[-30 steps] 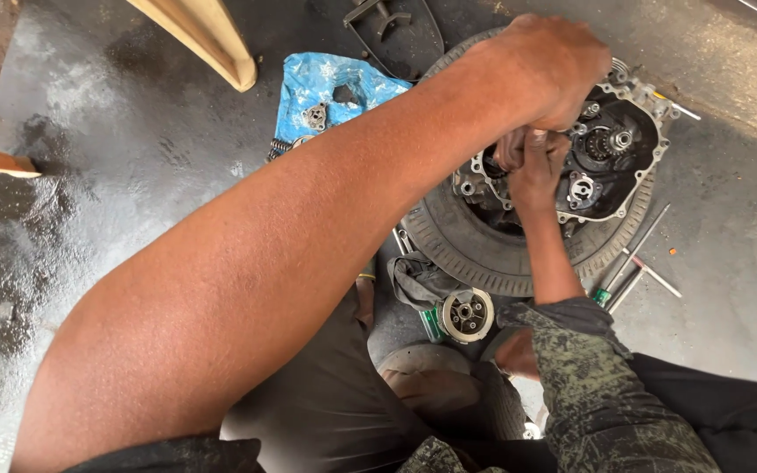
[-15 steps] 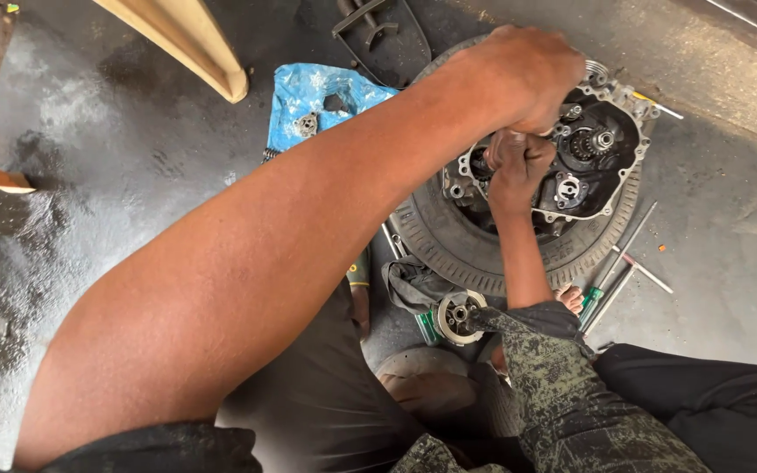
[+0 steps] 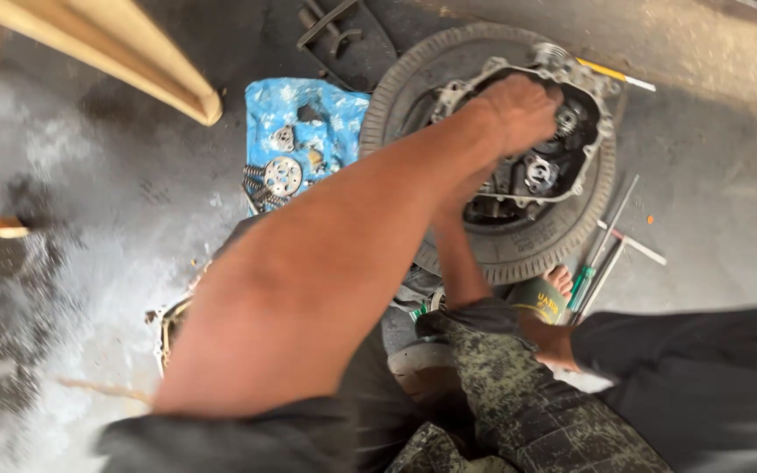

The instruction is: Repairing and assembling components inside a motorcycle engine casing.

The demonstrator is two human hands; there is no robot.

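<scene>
Left hand point(image 3: 519, 109): fisted on engine case point(image 3: 593, 144), upper right | right hand point(image 3: 466, 188): mostly hidden, grip unclear | tyre point(image 3: 519, 250) beneath | blue cloth point(image 3: 265, 114), gears.

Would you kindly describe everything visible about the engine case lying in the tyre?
The engine case is a grey, cast-metal housing with a lobed rim, lying open side up inside a dark ribbed tyre on the concrete floor. Gears and round hubs show in its dark, greasy interior. The left hand rests over its upper part; the right hand is mostly hidden beneath that arm, reaching in.
</scene>
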